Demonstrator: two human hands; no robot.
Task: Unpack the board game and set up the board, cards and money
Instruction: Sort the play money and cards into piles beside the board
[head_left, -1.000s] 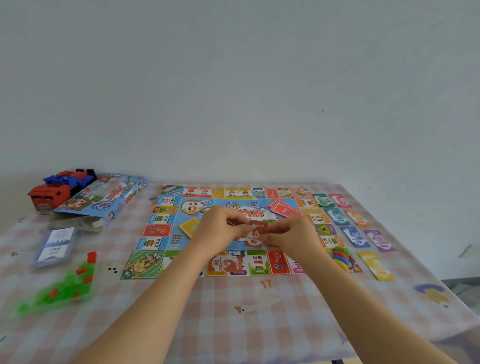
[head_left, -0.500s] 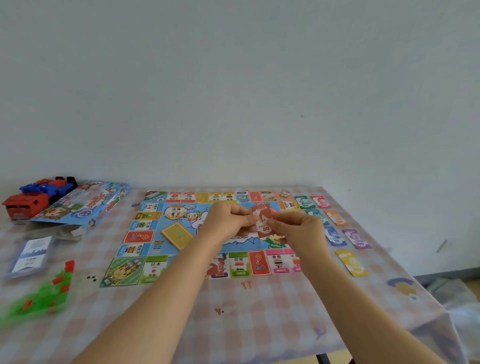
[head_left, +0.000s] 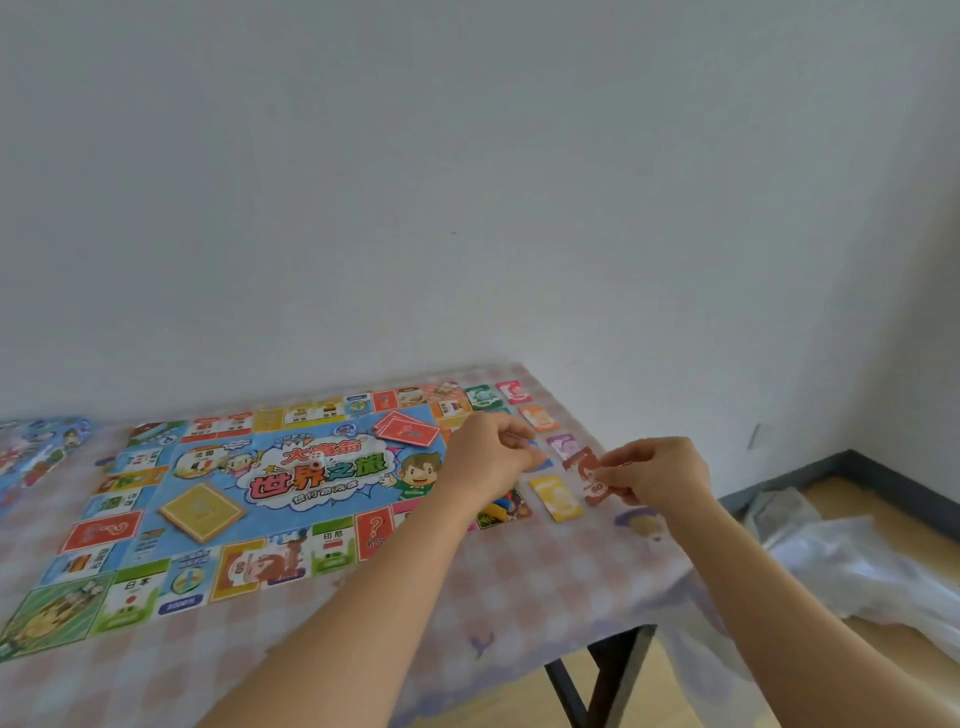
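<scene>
The game board (head_left: 291, 483) lies flat on the checked tablecloth (head_left: 519, 582). On it sit a red card stack (head_left: 406, 430) and a yellow card stack (head_left: 201, 512). Money notes lie in a row right of the board: green (head_left: 483, 397), pink (head_left: 514, 391), orange (head_left: 540, 418), purple (head_left: 563, 446), yellow (head_left: 556, 498). My right hand (head_left: 654, 475) pinches brown notes (head_left: 586, 475) just above the table, beside the yellow note. My left hand (head_left: 488, 457) hovers over the board's right edge, fingers curled, pinching something thin seen edge-on.
Coloured tokens (head_left: 498, 508) sit at the board's near right corner. The game box (head_left: 31, 452) is at the far left. The table's right edge drops to a black leg (head_left: 597, 686), with crumpled clear plastic (head_left: 857, 571) on the floor.
Both hands moved right, from over the board's middle to its right edge. They separated: the brown notes stay with my right hand, lowered beside the yellow note. The view swung right.
</scene>
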